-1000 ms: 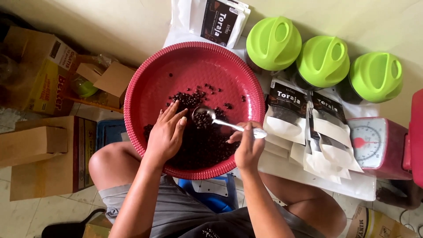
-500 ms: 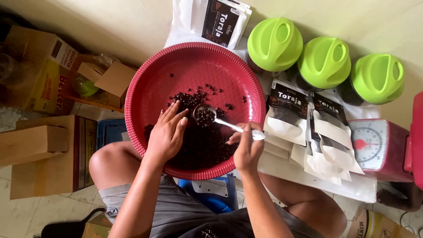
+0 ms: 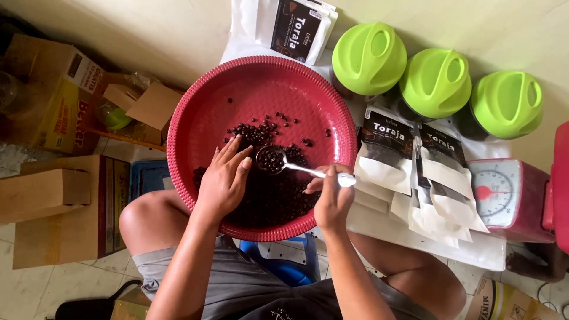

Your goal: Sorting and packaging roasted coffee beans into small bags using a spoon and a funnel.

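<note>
A person sits on the floor with a round red tray (image 3: 195, 118) resting over the knees. Dark coffee beans (image 3: 272, 195) lie heaped in the tray's near half, with loose ones scattered toward its middle. The left hand (image 3: 224, 181) lies flat and open on the beans, fingers spread, holding nothing. The right hand (image 3: 333, 198) is closed around the handle of a metal spoon (image 3: 290, 165), whose bowl, full of beans, sits just beside the left fingertips.

Beyond the tray's right rim lie 2 filled pouches (image 3: 415, 160) with dark labels on flat empty white ones. 3 jars with green lids (image 3: 435, 83) stand along the wall behind them, and a red kitchen scale (image 3: 504, 192) sits farther right. Cardboard boxes (image 3: 53, 195) crowd the floor on the left.
</note>
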